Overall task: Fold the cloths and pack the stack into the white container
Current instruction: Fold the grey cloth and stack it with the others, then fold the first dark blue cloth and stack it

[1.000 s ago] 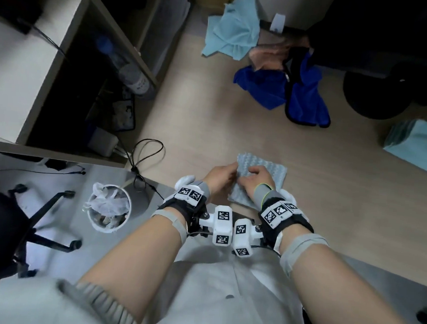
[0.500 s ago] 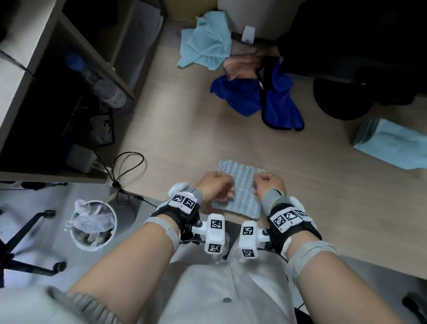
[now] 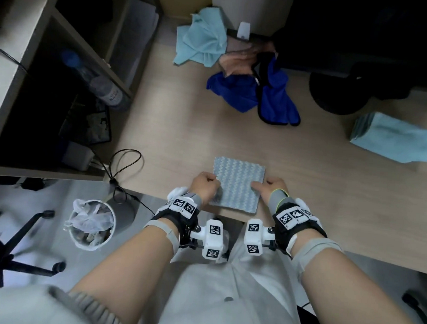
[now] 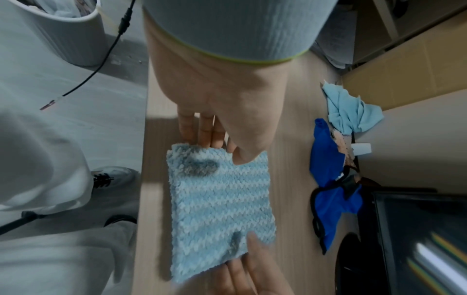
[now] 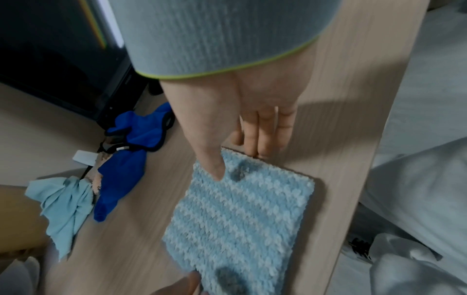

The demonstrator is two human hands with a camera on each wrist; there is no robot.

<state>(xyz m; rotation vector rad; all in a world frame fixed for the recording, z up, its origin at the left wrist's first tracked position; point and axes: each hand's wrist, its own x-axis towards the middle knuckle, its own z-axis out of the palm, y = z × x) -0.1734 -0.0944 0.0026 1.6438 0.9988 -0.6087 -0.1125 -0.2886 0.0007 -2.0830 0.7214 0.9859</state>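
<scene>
Wooden desk beside shelving: left hand and right hand each pinch the folded patterned cloth at opposite edges.

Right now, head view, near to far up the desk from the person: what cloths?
Patterned folded cloth held by left hand and right hand → dark blue cloth → crumpled light blue cloth.

A folded cloth lies on the table at its near edge, between both hands; crumpled cloths lie behind it, a folded stack far right
</scene>
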